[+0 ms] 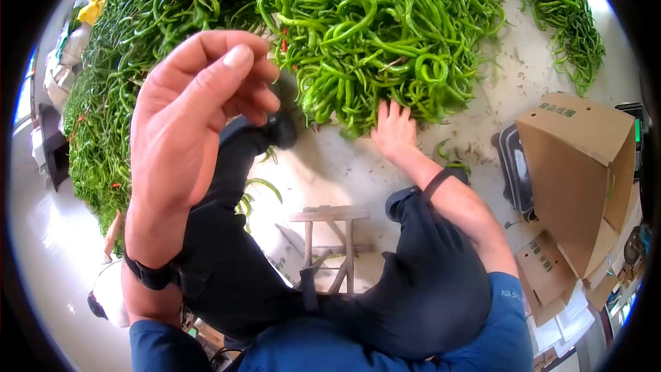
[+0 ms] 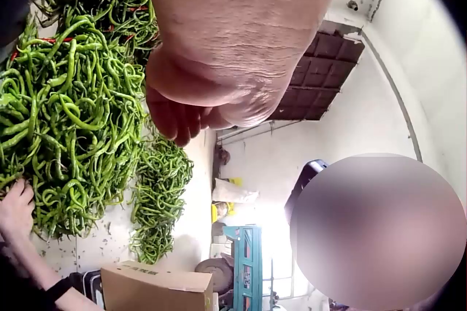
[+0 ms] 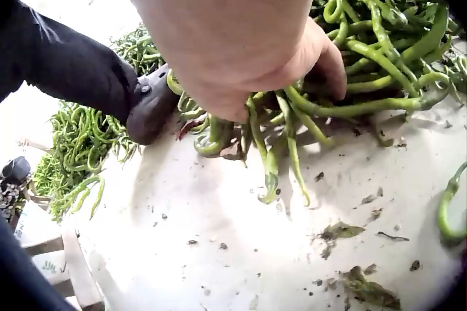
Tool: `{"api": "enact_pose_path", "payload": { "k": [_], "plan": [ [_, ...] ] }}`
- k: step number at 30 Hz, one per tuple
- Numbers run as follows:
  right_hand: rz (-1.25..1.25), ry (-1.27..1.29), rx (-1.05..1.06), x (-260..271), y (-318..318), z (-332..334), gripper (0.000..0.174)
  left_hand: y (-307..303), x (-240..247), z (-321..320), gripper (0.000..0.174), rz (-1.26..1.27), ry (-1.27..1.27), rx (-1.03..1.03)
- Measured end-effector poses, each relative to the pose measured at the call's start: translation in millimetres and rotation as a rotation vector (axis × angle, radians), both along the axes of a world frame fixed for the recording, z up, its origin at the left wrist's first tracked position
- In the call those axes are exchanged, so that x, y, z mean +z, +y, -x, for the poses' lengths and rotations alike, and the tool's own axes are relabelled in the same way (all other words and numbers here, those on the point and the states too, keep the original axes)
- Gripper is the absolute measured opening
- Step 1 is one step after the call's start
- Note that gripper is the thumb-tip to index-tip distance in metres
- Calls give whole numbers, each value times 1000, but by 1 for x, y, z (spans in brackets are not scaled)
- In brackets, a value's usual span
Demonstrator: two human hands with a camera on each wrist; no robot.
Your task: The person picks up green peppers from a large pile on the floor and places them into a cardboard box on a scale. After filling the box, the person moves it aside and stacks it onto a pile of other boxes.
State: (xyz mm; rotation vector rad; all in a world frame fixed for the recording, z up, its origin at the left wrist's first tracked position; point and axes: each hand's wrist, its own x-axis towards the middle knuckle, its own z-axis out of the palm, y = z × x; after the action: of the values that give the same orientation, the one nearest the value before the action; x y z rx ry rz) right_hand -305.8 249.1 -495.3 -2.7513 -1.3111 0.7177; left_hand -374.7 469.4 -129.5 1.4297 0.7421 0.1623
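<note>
A large heap of long green chili peppers (image 1: 385, 34) lies on the floor in front of the person. At its near edge the right hand (image 1: 395, 129) reaches in with fingers spread, their tips among the peppers. Several chili peppers (image 3: 292, 143) stick out from beneath that hand in the right wrist view. The left hand (image 1: 196, 107) is raised high, left of the bright heap, its fingers loosely bent and the thumb close to them. Nothing shows between those fingers. From the left wrist view, the left hand (image 2: 208, 99) hangs well apart from the peppers.
A darker pepper pile (image 1: 110, 96) spreads along the left, and another pepper pile (image 1: 561, 21) lies far right. A cardboard box (image 1: 568, 172) stands at the right near a black crate (image 1: 513, 172). Between the person's legs is a small wooden stool (image 1: 329, 215). Debris dots the floor.
</note>
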Motion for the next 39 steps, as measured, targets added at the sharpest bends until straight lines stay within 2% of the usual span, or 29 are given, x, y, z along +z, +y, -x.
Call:
{"api": "enact_pose_path", "payload": {
  "k": [2,6,7,9,12,15,21,23,25,26,30,33,34,37,39],
  "plan": [
    [5,-48,43,-14,-2,3,85,2,8,-3,24,-2,22,-12],
    [-14,-63,-91,4,0,-23,82,0,25,-1,23,-108,44,3],
    [-117,-109,-72,11,-6,-29,62,0,26,2,23,-124,42,-3],
    [110,-24,-44,8,-5,-37,55,1,27,10,24,-147,36,-5],
    [129,-54,15,6,-7,-36,50,2,26,19,24,-132,30,-16],
    [187,-23,13,7,-6,-36,50,1,29,22,24,-128,8,-27],
    [127,-115,92,-2,-4,-48,53,-6,32,28,20,-125,11,-99],
    [133,-146,150,1,-10,-51,46,-9,33,29,19,-134,29,-135],
    [210,-137,201,-1,-18,-50,43,-6,37,31,18,-222,44,-187],
    [163,-133,205,1,-30,-45,41,-4,39,33,17,-258,38,-204],
    [209,-190,216,8,-52,-41,50,-1,40,40,15,-346,-47,-240],
    [151,-169,78,-4,-39,-44,52,-2,38,39,14,-420,-65,-309],
    [210,-139,74,-2,-34,-45,52,-3,36,37,13,-462,-76,-331],
    [243,-67,122,1,-38,-55,47,-3,30,34,12,-609,-137,-383],
    [91,30,90,17,-43,-65,38,-1,27,33,12,-660,-177,-388]
  ]
}}
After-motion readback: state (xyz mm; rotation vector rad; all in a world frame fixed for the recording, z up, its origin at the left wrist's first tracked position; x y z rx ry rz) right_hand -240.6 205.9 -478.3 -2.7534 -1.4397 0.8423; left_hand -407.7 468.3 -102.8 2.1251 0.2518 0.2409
